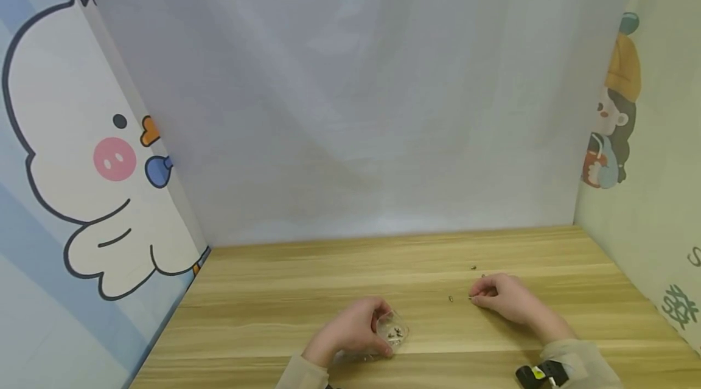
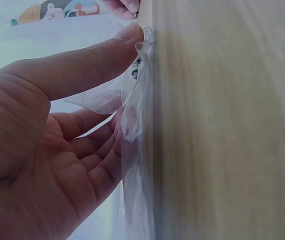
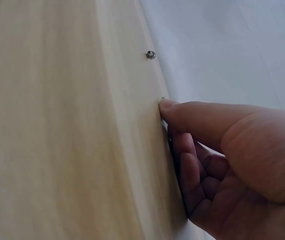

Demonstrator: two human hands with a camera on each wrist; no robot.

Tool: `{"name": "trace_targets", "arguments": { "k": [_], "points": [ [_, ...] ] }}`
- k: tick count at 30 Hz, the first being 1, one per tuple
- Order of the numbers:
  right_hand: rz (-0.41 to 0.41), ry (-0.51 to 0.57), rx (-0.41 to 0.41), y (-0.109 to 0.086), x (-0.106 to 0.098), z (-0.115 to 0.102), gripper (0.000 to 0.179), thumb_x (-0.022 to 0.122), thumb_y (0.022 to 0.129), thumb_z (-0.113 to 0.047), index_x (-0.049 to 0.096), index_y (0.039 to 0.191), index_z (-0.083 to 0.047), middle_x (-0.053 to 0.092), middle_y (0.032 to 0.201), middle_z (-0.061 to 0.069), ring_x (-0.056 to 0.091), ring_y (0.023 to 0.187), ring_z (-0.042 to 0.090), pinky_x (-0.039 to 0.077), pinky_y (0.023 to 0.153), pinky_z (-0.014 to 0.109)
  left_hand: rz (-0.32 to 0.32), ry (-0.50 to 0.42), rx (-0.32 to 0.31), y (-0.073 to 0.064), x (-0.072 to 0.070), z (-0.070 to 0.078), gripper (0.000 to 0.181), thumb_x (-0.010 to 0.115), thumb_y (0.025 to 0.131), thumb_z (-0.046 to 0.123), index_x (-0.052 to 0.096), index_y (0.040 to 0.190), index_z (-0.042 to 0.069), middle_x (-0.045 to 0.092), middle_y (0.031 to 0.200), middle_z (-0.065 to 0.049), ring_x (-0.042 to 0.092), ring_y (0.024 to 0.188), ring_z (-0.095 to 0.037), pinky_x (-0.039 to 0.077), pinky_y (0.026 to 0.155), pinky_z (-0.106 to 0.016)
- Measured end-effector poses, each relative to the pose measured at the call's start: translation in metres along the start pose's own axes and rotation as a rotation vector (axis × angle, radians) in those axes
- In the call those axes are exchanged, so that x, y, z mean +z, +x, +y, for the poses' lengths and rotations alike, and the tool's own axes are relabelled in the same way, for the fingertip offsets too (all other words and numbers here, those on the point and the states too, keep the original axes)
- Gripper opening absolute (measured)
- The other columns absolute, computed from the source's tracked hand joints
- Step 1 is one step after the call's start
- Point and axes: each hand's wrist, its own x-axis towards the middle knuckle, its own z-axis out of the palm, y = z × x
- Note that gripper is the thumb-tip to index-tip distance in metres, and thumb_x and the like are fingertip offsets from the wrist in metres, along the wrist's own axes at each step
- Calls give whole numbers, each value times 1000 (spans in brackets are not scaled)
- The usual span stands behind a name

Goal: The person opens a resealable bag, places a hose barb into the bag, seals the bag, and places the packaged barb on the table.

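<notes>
My left hand grips a clear plastic bag by its open mouth, the thumb on one side and the fingers on the other. Several small metal screws lie inside it, and the left wrist view shows the bag's film lying low along the tabletop. Over on the right, my right hand pinches a small metal screw between thumb and index fingertip, right at the table surface. Another small screw lies just left of those fingertips; the right wrist view shows a loose screw beyond the thumb.
One more tiny metal piece lies on the wood-grain table farther back, behind the right hand. A pale curtain hangs along the far edge, with printed panels at left and right.
</notes>
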Motion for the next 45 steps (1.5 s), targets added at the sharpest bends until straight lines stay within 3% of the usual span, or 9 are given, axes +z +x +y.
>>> {"name": "trace_targets", "arguments": {
  "k": [18, 28, 35, 45],
  "points": [
    [-5, 5, -33, -2, -2, 1, 7, 78, 98, -17, 77, 99, -10, 69, 90, -4, 61, 83, 13, 50, 74, 29, -2, -1, -4, 1, 1, -1, 60, 100, 71, 7, 68, 122, 3, 61, 91, 5, 54, 76, -6, 50, 72, -25],
    [-42, 21, -120, -2, -4, 4, 6, 79, 98, -17, 77, 98, -11, 71, 91, -6, 62, 82, 5, 52, 75, 27, -6, -7, -4, 1, 1, 0, 60, 100, 71, 7, 68, 121, 4, 61, 91, 5, 54, 76, -6, 50, 72, -24],
    [-69, 48, -103, -3, -7, -4, 12, 77, 100, -21, 77, 103, -9, 72, 96, -4, 64, 87, 8, 53, 76, 27, -8, -22, -4, 1, 1, -2, 59, 100, 71, 6, 68, 121, 4, 61, 92, 5, 54, 76, -6, 49, 71, -24],
    [-75, 77, -125, -2, -4, -15, 11, 78, 99, -18, 77, 104, -8, 72, 93, -3, 63, 81, 8, 54, 72, 26, -6, -15, -6, 1, 1, -2, 60, 100, 71, 7, 68, 121, 5, 61, 92, 5, 54, 77, -6, 49, 72, -25]
  ]
}}
